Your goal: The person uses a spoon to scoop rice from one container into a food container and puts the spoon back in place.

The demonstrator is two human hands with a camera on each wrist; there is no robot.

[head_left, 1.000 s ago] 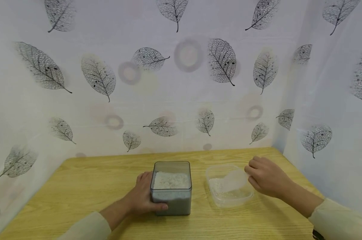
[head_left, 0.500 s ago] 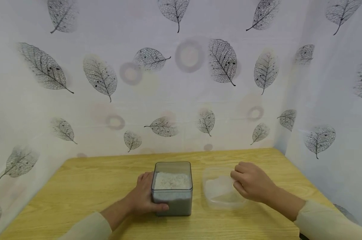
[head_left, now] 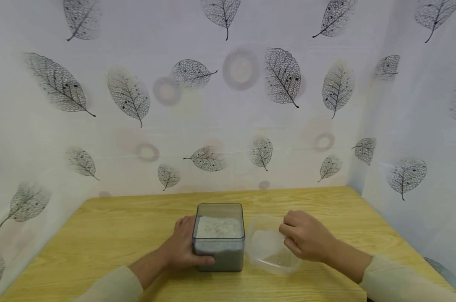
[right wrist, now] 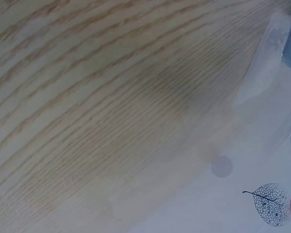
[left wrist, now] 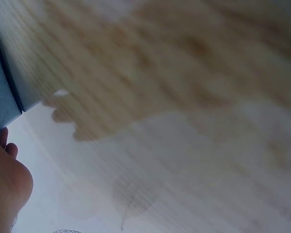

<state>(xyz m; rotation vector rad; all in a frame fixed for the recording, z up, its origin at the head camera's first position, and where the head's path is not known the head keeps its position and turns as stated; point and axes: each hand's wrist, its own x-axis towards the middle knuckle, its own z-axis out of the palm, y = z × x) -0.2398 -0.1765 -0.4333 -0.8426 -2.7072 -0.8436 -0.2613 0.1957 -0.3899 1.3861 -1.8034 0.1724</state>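
The left hand (head_left: 180,248) grips a smoky-grey, square plastic box (head_left: 226,255) from its left side, thumb across the front; crumbly white powder (head_left: 218,227) lies inside, below the rim. Just to the box's right, the right hand (head_left: 309,239) — fingers curled — seems to pinch a translucent white plastic piece (head_left: 263,244) (shape unclear) over or in a clear, rounded-square plastic tub (head_left: 280,269). Pressing that piece against the tub's wall could tip it; a jerk could scatter powder across the yellow wood-grain tabletop (head_left: 133,226), short of the white leaf-printed backdrop (head_left: 228,121).
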